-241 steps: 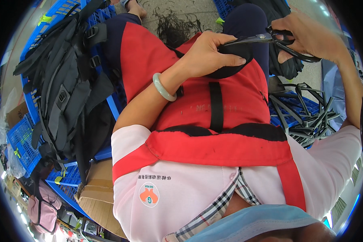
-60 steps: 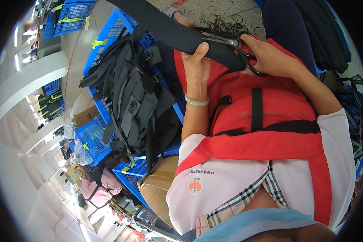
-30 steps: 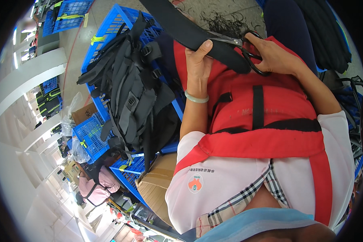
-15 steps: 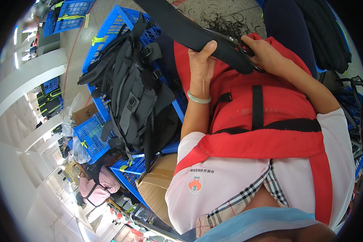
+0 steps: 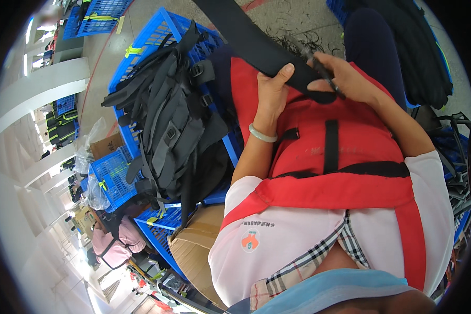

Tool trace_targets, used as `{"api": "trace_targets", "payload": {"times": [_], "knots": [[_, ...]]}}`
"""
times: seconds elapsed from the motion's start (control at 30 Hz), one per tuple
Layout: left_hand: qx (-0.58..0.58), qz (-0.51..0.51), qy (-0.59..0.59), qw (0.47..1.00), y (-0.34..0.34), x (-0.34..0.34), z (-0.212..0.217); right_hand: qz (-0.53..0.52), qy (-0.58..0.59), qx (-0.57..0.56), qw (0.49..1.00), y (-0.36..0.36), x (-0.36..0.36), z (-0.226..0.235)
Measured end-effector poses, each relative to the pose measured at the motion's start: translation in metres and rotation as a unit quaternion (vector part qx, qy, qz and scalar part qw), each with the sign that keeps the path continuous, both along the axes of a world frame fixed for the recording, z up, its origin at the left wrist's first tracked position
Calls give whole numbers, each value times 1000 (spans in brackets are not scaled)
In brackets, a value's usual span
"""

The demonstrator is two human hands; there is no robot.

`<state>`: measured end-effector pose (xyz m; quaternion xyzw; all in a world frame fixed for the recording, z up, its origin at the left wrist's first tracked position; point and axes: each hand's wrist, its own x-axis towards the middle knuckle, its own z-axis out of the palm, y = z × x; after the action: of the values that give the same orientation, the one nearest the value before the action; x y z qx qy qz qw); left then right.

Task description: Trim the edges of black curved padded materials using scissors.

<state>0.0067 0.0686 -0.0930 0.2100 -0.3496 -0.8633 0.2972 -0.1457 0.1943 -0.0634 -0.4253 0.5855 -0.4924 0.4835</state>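
A broad black padded strap (image 5: 251,44) slants across the top of the view, its rounded end over my lap. My left hand (image 5: 273,90), with a pale bangle on its wrist, grips the strap near that end, thumb on top and the other fingers hidden beneath. In my right hand (image 5: 345,77) is a pair of dark scissors (image 5: 324,73), blurred by motion, held close above the strap's edge. Its fingers are wrapped round the handles. Whether the blades are apart cannot be made out. Under both hands lies my red apron (image 5: 298,141).
At my left a blue plastic crate (image 5: 165,23) is heaped with black straps with buckles (image 5: 172,120). A cardboard box (image 5: 196,243) stands nearer. Black trimmings (image 5: 311,39) litter the floor ahead. More black pieces (image 5: 413,52) lie stacked at the right. A person in pink (image 5: 118,243) sits farther left.
My left hand and the strap have shifted slightly right and nearer. My right hand has swung the scissors up from beside the strap end, and they now point away.
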Motion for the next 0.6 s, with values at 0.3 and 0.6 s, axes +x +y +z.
{"api": "trace_targets", "payload": {"times": [0.3,0.6], "knots": [[-126,131,-23,983,-56,18,4,141,345,-77,925,2,-33,34],[-42,30,-21,998,-66,-12,12,95,206,-5,974,10,-26,8]]}}
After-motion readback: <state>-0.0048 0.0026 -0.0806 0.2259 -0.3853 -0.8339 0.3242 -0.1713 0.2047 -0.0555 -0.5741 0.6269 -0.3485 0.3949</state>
